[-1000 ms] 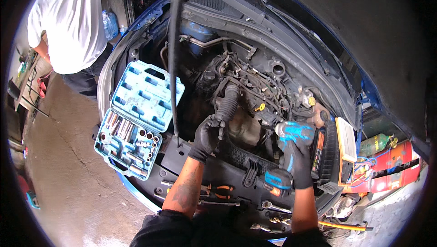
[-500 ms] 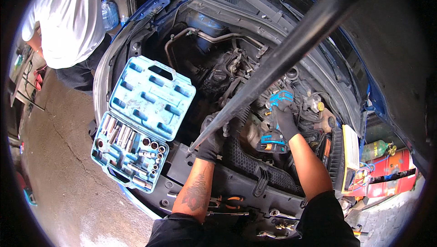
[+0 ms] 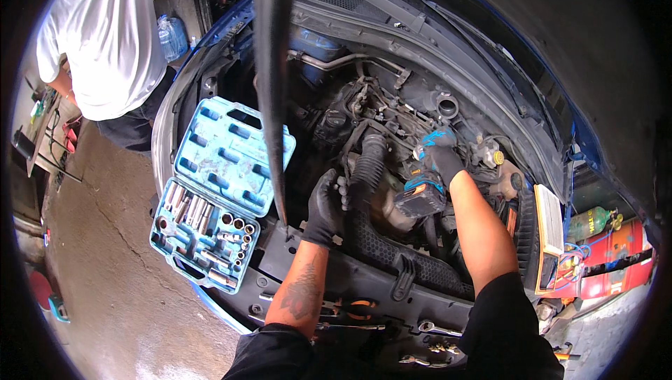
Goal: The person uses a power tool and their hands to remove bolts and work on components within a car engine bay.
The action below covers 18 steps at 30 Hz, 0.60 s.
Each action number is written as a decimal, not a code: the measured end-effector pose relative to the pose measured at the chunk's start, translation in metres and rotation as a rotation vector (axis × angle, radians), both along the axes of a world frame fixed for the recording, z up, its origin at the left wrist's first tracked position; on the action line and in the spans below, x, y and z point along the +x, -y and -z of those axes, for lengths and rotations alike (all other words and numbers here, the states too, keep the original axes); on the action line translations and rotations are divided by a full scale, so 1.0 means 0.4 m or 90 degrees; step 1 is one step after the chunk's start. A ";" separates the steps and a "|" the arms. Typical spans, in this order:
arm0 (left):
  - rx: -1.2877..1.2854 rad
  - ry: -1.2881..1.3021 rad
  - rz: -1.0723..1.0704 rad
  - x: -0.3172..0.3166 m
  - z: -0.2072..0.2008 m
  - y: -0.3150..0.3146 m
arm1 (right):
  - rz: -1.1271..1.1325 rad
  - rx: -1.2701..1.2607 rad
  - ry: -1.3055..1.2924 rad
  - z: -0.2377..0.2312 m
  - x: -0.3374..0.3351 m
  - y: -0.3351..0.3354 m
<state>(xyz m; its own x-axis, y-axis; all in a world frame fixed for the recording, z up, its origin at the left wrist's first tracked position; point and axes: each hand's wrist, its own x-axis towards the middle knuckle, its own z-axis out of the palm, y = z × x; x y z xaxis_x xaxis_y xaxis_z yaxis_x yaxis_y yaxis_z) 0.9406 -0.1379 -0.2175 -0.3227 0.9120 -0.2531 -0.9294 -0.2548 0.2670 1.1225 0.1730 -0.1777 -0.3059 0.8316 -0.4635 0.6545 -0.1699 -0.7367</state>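
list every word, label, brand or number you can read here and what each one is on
Wording isn't copied here, only where it shows:
White shirt: dark lettering on the chest.
Green cylinder: lettering on its side.
Red drum: pale lettering.
Power tool: any markings too small to read.
Anything else is too small or blurred.

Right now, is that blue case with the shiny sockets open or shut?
Open. The blue case's lid is swung back, showing its moulded hollows, and the sockets lie uncovered in the other half.
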 end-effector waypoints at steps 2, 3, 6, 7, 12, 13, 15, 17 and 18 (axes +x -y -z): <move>0.016 0.008 0.023 0.023 -0.007 -0.016 | -0.064 0.155 -0.003 0.031 0.049 -0.001; 0.008 0.008 0.032 0.037 -0.014 -0.028 | -0.096 0.234 0.000 0.044 0.086 -0.007; -0.013 0.002 0.017 0.012 -0.009 0.011 | -0.172 0.159 -0.039 -0.059 0.027 0.121; -0.005 -0.008 0.027 0.018 -0.014 0.006 | -0.173 0.141 -0.037 -0.067 0.042 0.118; -0.015 -0.193 0.022 0.032 -0.038 0.000 | -0.107 0.115 -0.049 -0.055 0.065 0.121; -0.022 -0.216 0.020 0.031 -0.031 -0.007 | -0.113 0.137 -0.072 -0.030 0.074 0.107; -0.034 -0.239 0.023 0.028 -0.014 -0.010 | -0.112 0.159 -0.091 0.026 0.088 0.084; -0.034 -0.215 0.036 0.032 -0.030 -0.007 | -0.100 0.164 -0.084 0.049 0.082 0.061; -0.029 -0.191 0.046 0.037 -0.040 -0.007 | -0.120 0.190 -0.071 0.056 0.083 0.047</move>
<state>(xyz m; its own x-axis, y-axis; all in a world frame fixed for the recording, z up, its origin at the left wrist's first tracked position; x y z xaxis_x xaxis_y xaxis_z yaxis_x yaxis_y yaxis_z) 0.9554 -0.1351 -0.2014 -0.3237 0.9252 -0.1979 -0.8224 -0.1717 0.5423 1.1558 0.1543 -0.2000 -0.5013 0.8496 -0.1640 0.5669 0.1793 -0.8040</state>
